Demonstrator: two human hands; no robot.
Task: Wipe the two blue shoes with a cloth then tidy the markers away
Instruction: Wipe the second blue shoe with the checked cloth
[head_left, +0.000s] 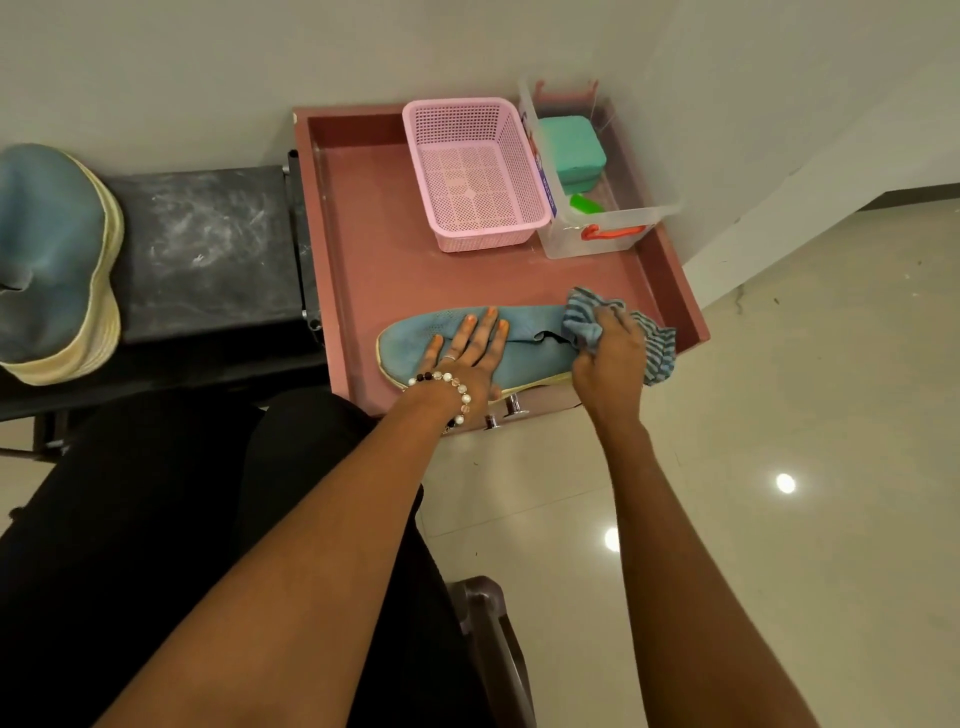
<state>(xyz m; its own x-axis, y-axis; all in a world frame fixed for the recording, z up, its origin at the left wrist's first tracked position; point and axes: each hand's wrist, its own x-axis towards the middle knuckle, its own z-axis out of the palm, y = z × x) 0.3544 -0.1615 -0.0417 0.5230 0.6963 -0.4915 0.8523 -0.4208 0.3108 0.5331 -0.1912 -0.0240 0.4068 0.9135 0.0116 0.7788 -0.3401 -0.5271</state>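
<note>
Flat left hand (462, 358) pressing knit blue shoe (519, 343), right hand (608, 358) grip bunching striped cloth (623, 332) at its heel

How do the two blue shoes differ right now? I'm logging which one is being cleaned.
The blue knit shoe on the pink tray lies under both hands: the left hand presses it flat, and the right hand grips a striped cloth at its opening. The blue shoe on the black bench lies apart and untouched. Both have pale yellowish soles.
</note>
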